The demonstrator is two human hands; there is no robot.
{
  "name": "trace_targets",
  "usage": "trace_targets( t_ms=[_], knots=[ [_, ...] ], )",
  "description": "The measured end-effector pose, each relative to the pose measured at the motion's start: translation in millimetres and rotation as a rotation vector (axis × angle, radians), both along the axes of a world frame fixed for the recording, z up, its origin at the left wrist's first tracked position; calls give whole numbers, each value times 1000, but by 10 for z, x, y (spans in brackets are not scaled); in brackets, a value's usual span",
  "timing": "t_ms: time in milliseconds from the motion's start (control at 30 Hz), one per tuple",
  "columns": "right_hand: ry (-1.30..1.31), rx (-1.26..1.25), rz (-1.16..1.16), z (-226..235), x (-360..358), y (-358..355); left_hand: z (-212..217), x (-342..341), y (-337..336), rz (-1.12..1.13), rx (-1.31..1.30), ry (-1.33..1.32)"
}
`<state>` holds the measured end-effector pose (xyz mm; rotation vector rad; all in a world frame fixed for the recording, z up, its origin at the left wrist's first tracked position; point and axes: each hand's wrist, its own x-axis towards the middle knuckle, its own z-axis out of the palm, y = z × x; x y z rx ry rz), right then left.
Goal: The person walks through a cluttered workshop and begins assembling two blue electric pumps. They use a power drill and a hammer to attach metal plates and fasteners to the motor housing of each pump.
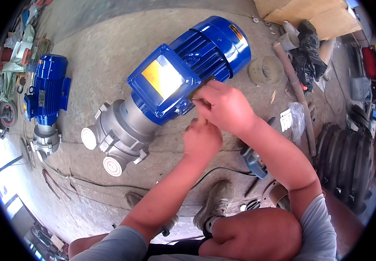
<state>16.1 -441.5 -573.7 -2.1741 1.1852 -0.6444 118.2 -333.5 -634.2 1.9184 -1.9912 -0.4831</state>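
A large blue electric motor [214, 48] lies on the floor in front of me, joined to a silver-grey metal pump head [124, 128] with two round white caps. A yellow and silver label sits on its blue terminal box [164, 80]. My right hand [225, 104] is closed against the near side of the motor, beside the box. It pinches something small and dark, mostly hidden by the fingers. Just below it, my left hand [203, 137] is closed too, its fingertips meeting the right hand's. What it holds, if anything, is hidden.
A smaller-looking blue motor with pump [48, 95] stands at the left. Near my right forearm lies a blue-grey power tool [254, 162], its cable crossing the floor. Further right are a round container [265, 70], a long pipe [299, 100], black plastic bags [308, 56] and stacked dark curved parts [344, 156].
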Motion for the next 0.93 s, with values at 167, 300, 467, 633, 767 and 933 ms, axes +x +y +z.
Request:
trace_targets(
  t_ms=[167,300,467,633,767,933],
  knots=[
    [24,-17,16,4,30,13,-28,27,28,-15,-6,-17],
    [73,-28,18,24,65,7,-10,39,13,1,7,30],
    [162,24,28,122,99,-31,50,35,-9,15,46,69],
    [220,77,28,166,137,-68,46,59,-9,-11,47,41],
    [246,94,20,187,145,-71,54,52,-14,-9,88,25],
    [241,109,-14,213,172,-50,66,54,-4,0,83,40]
  ],
)
